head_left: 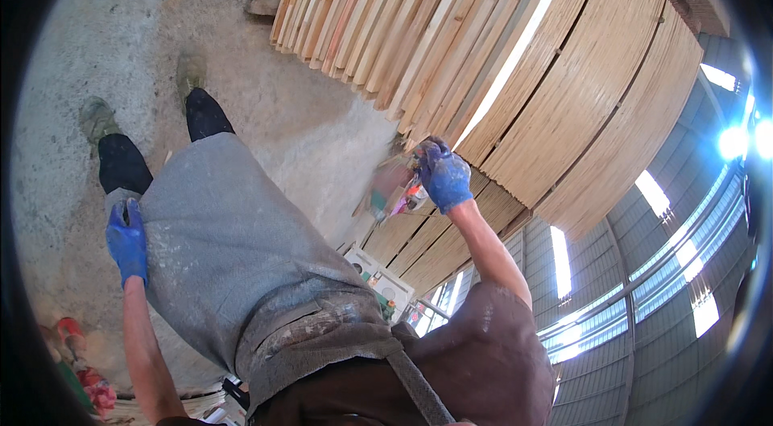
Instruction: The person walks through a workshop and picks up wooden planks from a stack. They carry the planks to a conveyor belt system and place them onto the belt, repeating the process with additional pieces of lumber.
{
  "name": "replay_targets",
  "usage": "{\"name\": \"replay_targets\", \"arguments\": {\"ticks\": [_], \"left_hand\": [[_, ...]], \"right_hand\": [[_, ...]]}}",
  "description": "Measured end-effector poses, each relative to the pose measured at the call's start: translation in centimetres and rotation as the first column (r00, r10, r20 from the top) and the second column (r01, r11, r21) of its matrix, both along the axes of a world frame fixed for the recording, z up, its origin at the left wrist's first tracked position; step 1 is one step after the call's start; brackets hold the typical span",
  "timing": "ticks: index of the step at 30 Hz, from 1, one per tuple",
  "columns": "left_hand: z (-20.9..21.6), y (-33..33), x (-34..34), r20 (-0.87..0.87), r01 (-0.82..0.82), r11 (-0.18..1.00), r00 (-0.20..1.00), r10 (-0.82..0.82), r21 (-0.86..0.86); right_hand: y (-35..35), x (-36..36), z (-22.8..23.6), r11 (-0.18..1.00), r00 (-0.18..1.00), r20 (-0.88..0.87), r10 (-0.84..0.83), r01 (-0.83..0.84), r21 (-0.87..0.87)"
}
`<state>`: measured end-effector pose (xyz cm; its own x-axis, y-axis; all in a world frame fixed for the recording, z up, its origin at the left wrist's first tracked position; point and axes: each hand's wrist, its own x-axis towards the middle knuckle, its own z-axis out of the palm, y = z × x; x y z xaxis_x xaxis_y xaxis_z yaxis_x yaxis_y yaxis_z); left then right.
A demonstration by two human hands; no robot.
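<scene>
Wooden planks (pixel 386 15), stacked: my right hand (pixel 445 176) at their corner, best placed squarely; left hand (pixel 127 241) beside apron (pixel 233 208); whether fingers pinch, I cannot tell.

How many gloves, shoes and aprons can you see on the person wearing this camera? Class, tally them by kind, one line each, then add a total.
Blue gloves: 2
Shoes: 2
Grey apron: 1
Total: 5
</scene>
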<state>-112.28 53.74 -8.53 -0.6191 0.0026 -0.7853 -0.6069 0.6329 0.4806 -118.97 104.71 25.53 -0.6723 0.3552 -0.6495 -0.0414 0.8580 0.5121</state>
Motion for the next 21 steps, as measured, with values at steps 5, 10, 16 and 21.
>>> {"name": "replay_targets", "arguments": {"ticks": [5, 10, 16, 21], "left_hand": [[0.8, -0.2, -0.3, -0.005, 0.034, 0.999, 0.999, -0.034, -0.031], [-0.4, -0.7, 0.7, -0.047, 0.022, 1.000, 0.999, -0.022, 0.002], [0.3, -0.3, 0.2, -0.004, 0.022, 1.000, 1.000, -0.022, 0.014], [0.3, -0.1, 0.2, 0.003, 0.014, 1.000, 1.000, -0.014, 0.019]], "right_hand": [[-0.1, -3.2, 2.8, 0.996, 0.989, -0.124, 0.087, -0.088, -0.001], [2.9, -3.6, 2.6, 0.995, 0.984, -0.155, 0.086, -0.078, 0.060], [4.3, -3.7, 2.6, 0.990, 0.975, -0.184, 0.128, -0.116, 0.077], [3.6, -2.5, 3.4, 0.981, 0.987, -0.045, 0.156, -0.149, 0.122]]}}
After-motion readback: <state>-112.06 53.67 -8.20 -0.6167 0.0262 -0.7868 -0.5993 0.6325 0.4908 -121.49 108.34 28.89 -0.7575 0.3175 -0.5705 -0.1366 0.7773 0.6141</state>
